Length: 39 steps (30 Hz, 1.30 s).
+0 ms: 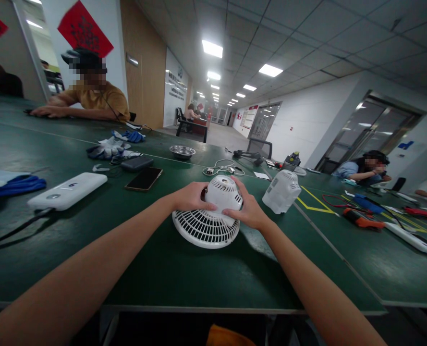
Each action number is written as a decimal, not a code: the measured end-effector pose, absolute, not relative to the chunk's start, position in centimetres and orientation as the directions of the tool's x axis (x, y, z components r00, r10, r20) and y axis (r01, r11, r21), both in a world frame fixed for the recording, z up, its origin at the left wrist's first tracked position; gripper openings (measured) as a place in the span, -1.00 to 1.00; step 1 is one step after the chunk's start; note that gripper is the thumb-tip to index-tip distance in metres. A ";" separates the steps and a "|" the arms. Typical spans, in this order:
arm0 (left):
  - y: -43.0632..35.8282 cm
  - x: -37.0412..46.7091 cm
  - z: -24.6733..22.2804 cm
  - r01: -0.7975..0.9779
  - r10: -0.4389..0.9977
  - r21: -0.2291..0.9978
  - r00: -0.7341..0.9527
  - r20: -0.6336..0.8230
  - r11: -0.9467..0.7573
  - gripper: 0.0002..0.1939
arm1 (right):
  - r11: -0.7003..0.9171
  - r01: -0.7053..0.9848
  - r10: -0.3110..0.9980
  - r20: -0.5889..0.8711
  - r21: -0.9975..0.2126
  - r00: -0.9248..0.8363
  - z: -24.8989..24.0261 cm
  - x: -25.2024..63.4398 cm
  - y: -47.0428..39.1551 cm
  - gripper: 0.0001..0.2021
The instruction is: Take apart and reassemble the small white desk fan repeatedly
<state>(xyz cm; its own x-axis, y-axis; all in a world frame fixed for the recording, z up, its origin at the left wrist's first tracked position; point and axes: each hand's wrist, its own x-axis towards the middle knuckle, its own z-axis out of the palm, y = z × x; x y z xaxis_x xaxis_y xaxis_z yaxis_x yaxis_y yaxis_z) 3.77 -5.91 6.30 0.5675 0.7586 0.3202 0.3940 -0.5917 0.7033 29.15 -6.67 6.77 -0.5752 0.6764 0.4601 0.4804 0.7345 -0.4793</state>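
A white round grille (208, 229) rests on the green table, with its ribbed side facing up. On top of it is a white domed housing (223, 193) with slots and a small hole in its crown. My left hand (195, 197) wraps round the left side of the housing, thumb across its front. From the right, my right hand (248, 207) grips the same housing, with a finger reaching over its top. Both thumbs lie near each other on the front. To the right stands a separate white slotted plastic part (281, 191), touched by neither hand.
On the green table (155, 269), a phone (144, 178), white power strip (69, 191), dark case (137, 162) and gloves lie left. Behind are a metal bowl (182, 152) and white cable (225, 168). Tools lie right. Two people sit across the table.
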 end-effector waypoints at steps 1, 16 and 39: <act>-5.9 3.8 6.3 0.402 0.760 0.696 0.562 0.325 -0.595 -0.38 | 0.734 0.483 0.677 0.461 -0.477 -0.573 6.8 29.1 -6.7 -0.01; -5.0 3.5 5.4 0.503 0.759 0.576 0.509 0.406 -0.644 -0.26 | 0.751 0.572 0.652 0.506 -0.329 -0.565 6.3 29.1 -6.6 -0.08; -8.0 5.1 6.9 0.472 0.689 0.503 0.529 0.495 -0.724 0.02 | 0.695 0.447 0.691 0.350 -0.564 -0.632 6.8 29.5 -6.8 -0.07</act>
